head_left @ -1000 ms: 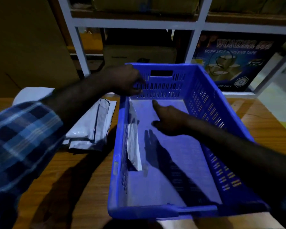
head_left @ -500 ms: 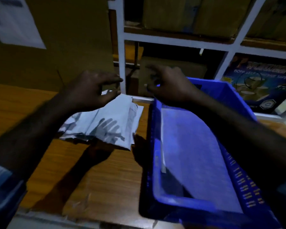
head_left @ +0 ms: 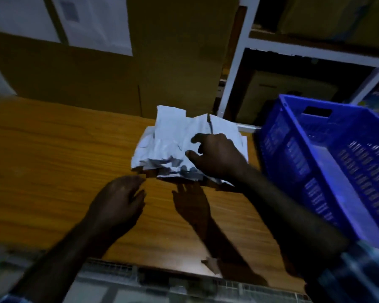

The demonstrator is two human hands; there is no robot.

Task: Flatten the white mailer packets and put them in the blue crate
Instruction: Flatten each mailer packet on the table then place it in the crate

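While crumpled, packets [head_left: 173,145] under fingers [head_left: 195,142]

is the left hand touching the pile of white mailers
No, the left hand hovers over bare wooden table short of the white mailers; only the right hand is over them.

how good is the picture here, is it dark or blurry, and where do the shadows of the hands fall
Head view: dim, with a bluish cast; the white mailer packets are the brightest patch. Head view: motion smear at the left edge and on the sleeve at lower right; the blue crate looks soft. Head view: the right hand throws a hard shadow on the wooden table toward the viewer, beside the left hand.
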